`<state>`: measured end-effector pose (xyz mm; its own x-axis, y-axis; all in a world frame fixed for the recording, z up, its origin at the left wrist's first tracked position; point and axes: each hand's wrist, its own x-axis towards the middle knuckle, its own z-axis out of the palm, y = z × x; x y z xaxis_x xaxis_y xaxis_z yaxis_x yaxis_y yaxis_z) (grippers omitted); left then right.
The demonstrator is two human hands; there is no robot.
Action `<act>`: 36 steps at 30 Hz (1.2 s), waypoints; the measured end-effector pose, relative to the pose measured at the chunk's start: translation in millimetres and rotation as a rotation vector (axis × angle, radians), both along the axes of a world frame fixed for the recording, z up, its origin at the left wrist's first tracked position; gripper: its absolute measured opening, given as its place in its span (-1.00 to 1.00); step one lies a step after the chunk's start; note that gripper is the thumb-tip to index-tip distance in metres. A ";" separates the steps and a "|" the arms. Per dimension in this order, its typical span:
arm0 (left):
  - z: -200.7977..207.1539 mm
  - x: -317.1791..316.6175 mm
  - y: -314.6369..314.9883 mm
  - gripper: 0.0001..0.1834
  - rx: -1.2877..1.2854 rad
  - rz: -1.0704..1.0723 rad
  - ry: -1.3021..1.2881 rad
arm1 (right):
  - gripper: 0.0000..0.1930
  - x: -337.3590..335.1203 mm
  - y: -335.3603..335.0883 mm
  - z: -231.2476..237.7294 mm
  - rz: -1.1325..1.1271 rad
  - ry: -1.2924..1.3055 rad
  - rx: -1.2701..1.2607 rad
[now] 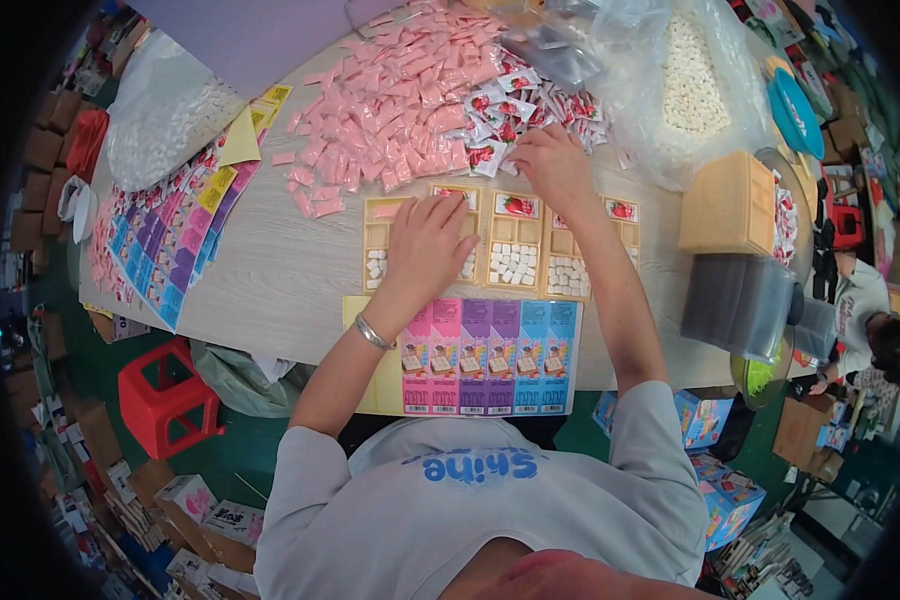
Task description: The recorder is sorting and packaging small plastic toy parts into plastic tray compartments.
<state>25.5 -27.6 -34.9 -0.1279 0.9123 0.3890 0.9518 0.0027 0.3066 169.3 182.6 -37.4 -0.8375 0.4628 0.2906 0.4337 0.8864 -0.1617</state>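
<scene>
1. Leftward, bare worktop [280, 260] leaves open room beside the tray row.
2. Left hand [430, 235]: fingers loosely spread over the leftmost trays, fingertips near their far end; I cannot tell whether they grip anything.
3. Mid-row, a yellow compartment tray [505, 229] points its long axis away from the person, between both hands, its near edge just beside the printed card sheet [372, 370].
4. Right hand [552, 165]: fingers bent, partly closed at the strawberry-print sachets [582, 108]; any hold is hidden.
</scene>
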 end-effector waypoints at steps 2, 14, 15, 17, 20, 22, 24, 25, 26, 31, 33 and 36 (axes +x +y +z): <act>4.8 -0.2 -3.5 -0.62 -0.038 -0.024 -0.078 | -0.80 0.7 -0.6 -4.4 -0.021 0.041 -0.010; 29.6 -19.1 -12.6 -0.83 0.122 0.008 -1.356 | -0.82 -10.8 -96.3 48.2 -0.034 0.388 -1.613; 22.5 -21.7 -18.0 -0.83 0.125 0.019 -1.353 | -0.82 -17.9 -105.2 43.8 -0.025 0.382 -1.618; 10.7 -25.9 -28.7 -0.89 0.254 0.181 -1.450 | -0.83 -32.1 -122.3 30.6 0.013 0.436 -1.530; 1.3 -38.6 -45.8 -0.90 0.363 0.314 -1.609 | -0.85 -61.4 -133.1 24.8 -0.045 0.441 -1.428; -1.1 -46.7 -53.1 -0.91 0.375 0.379 -1.551 | -0.86 -81.8 -134.3 16.7 -0.068 0.419 -1.378; -5.0 -55.3 -58.7 -0.91 0.380 0.437 -1.494 | -0.83 -99.7 -131.9 -1.3 -0.049 0.378 -1.034; -8.1 -60.2 -61.6 -0.90 0.451 0.470 -1.371 | -0.83 -103.6 -128.8 -3.4 -0.046 0.378 -1.035; -8.6 -65.0 -66.7 -0.88 0.517 0.506 -1.246 | -0.82 -107.5 -127.4 -2.0 -0.083 0.270 -0.872; -5.1 -76.2 -111.7 -0.75 0.335 0.414 -0.620 | -0.83 -110.5 -131.9 5.3 -0.086 0.123 -0.416; -1.1 -68.2 -135.7 -0.68 0.248 0.319 -0.416 | -0.84 -107.9 -140.2 9.3 -0.119 0.218 -0.269; 9.5 -57.6 -166.1 -0.54 0.004 0.402 -0.279 | -0.83 -92.4 -159.8 23.6 -0.017 0.407 -0.276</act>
